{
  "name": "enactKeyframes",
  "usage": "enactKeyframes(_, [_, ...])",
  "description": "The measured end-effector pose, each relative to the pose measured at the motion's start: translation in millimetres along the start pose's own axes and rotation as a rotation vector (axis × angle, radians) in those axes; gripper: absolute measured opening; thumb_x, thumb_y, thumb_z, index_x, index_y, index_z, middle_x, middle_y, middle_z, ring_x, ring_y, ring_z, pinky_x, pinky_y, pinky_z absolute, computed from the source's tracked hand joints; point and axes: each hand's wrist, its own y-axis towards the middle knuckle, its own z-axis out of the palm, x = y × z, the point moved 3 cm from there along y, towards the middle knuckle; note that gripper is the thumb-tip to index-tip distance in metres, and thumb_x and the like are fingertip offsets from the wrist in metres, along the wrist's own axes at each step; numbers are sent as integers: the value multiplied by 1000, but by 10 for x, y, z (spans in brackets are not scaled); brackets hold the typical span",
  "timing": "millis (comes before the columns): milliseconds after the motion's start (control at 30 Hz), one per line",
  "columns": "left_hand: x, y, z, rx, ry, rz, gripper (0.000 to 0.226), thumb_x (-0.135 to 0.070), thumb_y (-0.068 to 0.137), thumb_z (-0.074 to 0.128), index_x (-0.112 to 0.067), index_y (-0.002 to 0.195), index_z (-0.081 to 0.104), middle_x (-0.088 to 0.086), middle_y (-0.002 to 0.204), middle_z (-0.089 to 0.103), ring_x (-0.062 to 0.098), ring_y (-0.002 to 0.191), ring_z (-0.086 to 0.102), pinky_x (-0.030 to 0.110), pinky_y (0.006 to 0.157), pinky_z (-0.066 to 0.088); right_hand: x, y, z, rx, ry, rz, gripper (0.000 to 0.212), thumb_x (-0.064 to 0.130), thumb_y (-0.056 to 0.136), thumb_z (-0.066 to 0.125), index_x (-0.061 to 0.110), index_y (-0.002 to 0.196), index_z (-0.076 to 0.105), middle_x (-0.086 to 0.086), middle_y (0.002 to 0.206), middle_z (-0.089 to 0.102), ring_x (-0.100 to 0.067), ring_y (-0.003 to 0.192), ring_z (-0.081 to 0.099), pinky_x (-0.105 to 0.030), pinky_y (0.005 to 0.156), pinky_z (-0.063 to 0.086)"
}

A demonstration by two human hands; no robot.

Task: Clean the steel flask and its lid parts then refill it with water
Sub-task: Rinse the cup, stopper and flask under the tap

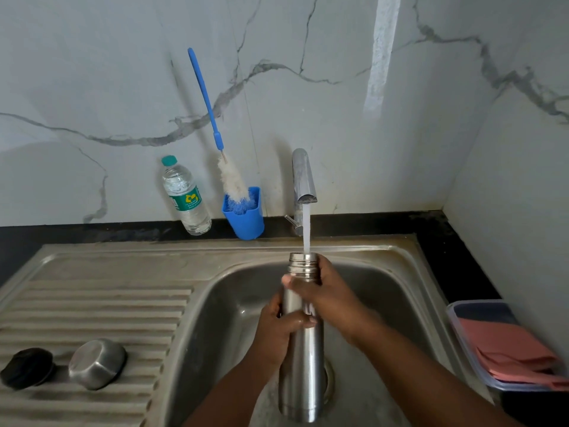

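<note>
The steel flask (303,368) stands upright in the sink basin (228,303), its open threaded mouth under the tap (303,177). A stream of water (306,232) runs from the tap into the mouth. My right hand (323,288) grips the flask just below the neck. My left hand (278,328) grips its body lower down. On the ribbed drainboard (92,306) at the left lie the steel cup lid (97,363), upside down, and the black stopper (27,368).
A blue bottle brush (212,124) leans in a blue cup (244,217) against the marble wall, beside a plastic water bottle (184,195). A clear container with pink cloths (511,346) sits on the black counter at the right.
</note>
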Motion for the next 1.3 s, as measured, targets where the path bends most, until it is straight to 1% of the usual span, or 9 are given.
enactKeyframes(67, [-15, 18, -2, -31, 10, 22, 25, -1, 85, 64, 1, 110, 65, 12, 85, 75, 22, 80, 72, 24, 63, 55, -25, -89, 134, 16, -123, -59, 55, 36, 82, 72, 33, 128, 41, 3, 115, 64, -10, 101, 65, -28, 84, 57])
enactKeyframes(133, [19, -39, -43, -47, -13, 47, 27, -6, 102, 41, 7, 108, 64, 7, 77, 73, 18, 74, 71, 21, 60, 54, -64, -76, 209, -25, -322, -132, 76, 58, 72, 67, 31, 135, 37, 5, 129, 55, -11, 116, 56, -37, 96, 52])
enactKeyframes(233, [18, -72, -10, -84, -42, 96, 25, -10, 95, 56, 7, 113, 60, 14, 90, 72, 25, 85, 69, 24, 68, 56, -99, 9, 211, -32, -386, -66, 96, 71, 58, 64, 26, 138, 35, 2, 135, 52, -17, 124, 52, -44, 100, 49])
enactKeyframes(400, [27, -39, 63, -4, 17, 43, 74, -25, 49, 75, -15, 117, 49, 8, 98, 65, 12, 83, 68, 23, 68, 54, 8, 150, -104, 44, -4, 73, 43, 35, 76, 79, 19, 112, 63, -2, 101, 73, -18, 96, 69, -36, 91, 54])
enactKeyframes(567, [-9, 103, 44, -92, -3, -46, 94, -44, 48, 79, -15, 131, 45, 16, 119, 66, 27, 104, 69, 48, 93, 55, -4, 35, 13, 9, -3, 20, 47, 25, 80, 77, 27, 119, 52, 3, 107, 69, -12, 98, 67, -26, 85, 55])
enactKeyframes(767, [-34, 53, 58, -1, -98, -115, 53, -41, 80, 72, -11, 122, 62, 14, 106, 73, 27, 97, 71, 40, 85, 56, 100, 101, -146, -87, 30, -49, 25, 17, 80, 77, 16, 104, 70, -2, 95, 75, -17, 88, 72, -34, 84, 58])
enactKeyframes(1000, [-3, 29, 163, -26, -79, -81, 69, -19, 61, 77, -16, 122, 46, 14, 108, 70, 21, 88, 73, 29, 69, 57, 133, 138, -7, -266, -108, -88, 23, 29, 80, 75, 22, 100, 66, 3, 90, 72, -11, 82, 69, -34, 82, 58])
enactKeyframes(1167, [-128, 54, 84, 139, -132, 24, 62, -11, 68, 70, -18, 128, 56, 13, 114, 71, 25, 107, 68, 35, 85, 55, 148, -10, -28, 59, -63, -80, 36, 31, 81, 75, 29, 114, 59, 6, 103, 71, -8, 93, 69, -26, 85, 56])
enactKeyframes(1300, [-74, -23, 58, 197, -168, -84, 58, -28, 51, 73, -12, 106, 69, 14, 88, 71, 25, 79, 70, 36, 68, 55, 58, 69, -126, 96, 0, 27, 35, 37, 80, 76, 23, 110, 67, 0, 105, 73, -16, 101, 68, -38, 99, 50])
